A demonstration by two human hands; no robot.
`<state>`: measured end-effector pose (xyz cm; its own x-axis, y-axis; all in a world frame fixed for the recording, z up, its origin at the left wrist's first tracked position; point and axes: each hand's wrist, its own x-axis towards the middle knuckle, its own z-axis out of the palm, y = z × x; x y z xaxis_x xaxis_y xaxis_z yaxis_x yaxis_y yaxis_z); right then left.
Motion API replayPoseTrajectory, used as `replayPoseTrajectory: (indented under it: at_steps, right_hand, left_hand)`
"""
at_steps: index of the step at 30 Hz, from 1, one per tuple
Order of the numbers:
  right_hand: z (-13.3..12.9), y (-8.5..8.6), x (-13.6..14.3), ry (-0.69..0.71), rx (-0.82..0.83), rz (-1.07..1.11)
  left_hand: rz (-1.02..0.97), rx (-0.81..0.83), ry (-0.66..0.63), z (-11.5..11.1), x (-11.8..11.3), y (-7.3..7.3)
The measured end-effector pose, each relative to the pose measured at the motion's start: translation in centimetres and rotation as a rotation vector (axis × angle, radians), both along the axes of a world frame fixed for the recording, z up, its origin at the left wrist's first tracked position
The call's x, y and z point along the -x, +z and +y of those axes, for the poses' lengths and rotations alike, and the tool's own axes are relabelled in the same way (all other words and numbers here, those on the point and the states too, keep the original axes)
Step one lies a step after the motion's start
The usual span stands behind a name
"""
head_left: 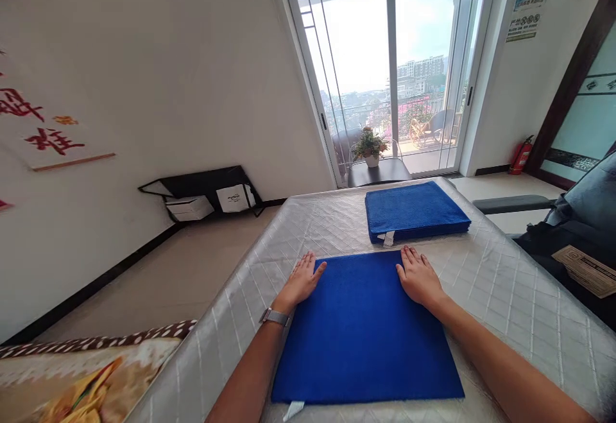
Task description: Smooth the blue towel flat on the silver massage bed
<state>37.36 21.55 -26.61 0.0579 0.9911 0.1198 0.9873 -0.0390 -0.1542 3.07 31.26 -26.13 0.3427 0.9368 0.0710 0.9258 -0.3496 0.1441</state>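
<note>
A blue towel (366, 333) lies flat in front of me, with a white tag (293, 409) sticking out at its near left corner. My left hand (301, 280), with a watch (274, 317) on its wrist, rests on the towel's far left corner, fingers stretched out. On the far right corner my right hand (418, 275) lies flat, fingers extended. Neither hand grips anything. Just beyond the towel sits a stack of folded blue towels (414, 208), with white tags at its near left corner.
Under the towels is a quilted silver-grey table cover (317, 217). A chair with a potted plant (370, 146) stands past its far edge, before a sliding glass door. To the right are a dark bag (553, 243) and a fire extinguisher (520, 156). Patterned fabric (110, 371) lies at lower left.
</note>
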Motion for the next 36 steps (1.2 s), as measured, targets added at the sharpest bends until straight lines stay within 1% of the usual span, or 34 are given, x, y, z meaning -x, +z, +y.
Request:
replayPoseTrajectory:
  at_steps: [2,3,5,7,9,10,12,14,16,18,20,22,26,29,32,36]
  right_hand:
    - [-0.2,0.1,0.0,-0.011,-0.007,0.01]
    - [-0.2,0.2,0.1,-0.012,-0.009,0.014]
    - [-0.4,0.3,0.0,-0.012,-0.016,0.015]
    - [-0.6,0.4,-0.1,-0.014,-0.028,0.007]
    - [-0.7,0.3,-0.3,0.006,-0.036,-0.018]
    - [-0.8,0.2,-0.4,0.022,-0.037,-0.032]
    - [-0.9,0.0,-0.7,0.051,-0.032,-0.052]
    - [-0.9,-0.1,-0.7,0.052,-0.028,-0.052]
    - [-0.7,-0.1,-0.7,0.034,-0.028,-0.04]
    - [-0.6,-0.1,-0.6,0.014,-0.031,-0.027]
    - [-0.4,-0.1,-0.5,0.002,-0.039,-0.015]
    - [-0.3,-0.2,-0.4,-0.005,-0.044,-0.006]
    - [-0.1,-0.6,-0.4,-0.001,-0.035,-0.007]
    - [0.1,-0.7,-0.3,0.0,-0.033,-0.025]
    - [0.1,-0.6,-0.2,-0.003,-0.033,-0.045]
    - [0.0,-0.5,-0.2,0.001,-0.029,-0.039]
  left_hand:
    - [-0.004,-0.037,-0.047,-1.6,-1.7,1.4]
    - [-0.015,-0.062,-0.108,-2.7,-3.0,2.0]
    - [-0.056,-0.111,-0.27,-5.4,-6.7,3.1]
    - [-0.084,-0.14,-0.441,-7.9,-11.2,3.6]
    - [-0.097,-0.18,-0.554,-9.4,-15.6,3.4]
    - [-0.104,-0.191,-0.577,-9.7,-17.5,3.1]
    - [-0.113,-0.202,-0.541,-9.4,-20.3,2.2]
    - [-0.102,-0.203,-0.463,-8.4,-21.4,1.3]
    - [-0.077,-0.204,-0.401,-7.5,-21.0,0.5]
    - [-0.048,-0.205,-0.367,-6.8,-19.4,0.0]
    - [-0.021,-0.195,-0.336,-6.2,-17.0,-0.3]
    - [0.0,-0.167,-0.278,-5.7,-14.1,-0.4]
    - [0.022,-0.094,-0.104,-4.3,-8.1,-0.3]
    - [0.008,-0.076,0.008,-3.6,-5.0,-0.4]
    - [-0.011,-0.075,0.045,-3.3,-3.8,-0.5]
    - [-0.013,-0.076,0.044,-3.5,-3.9,-0.7]
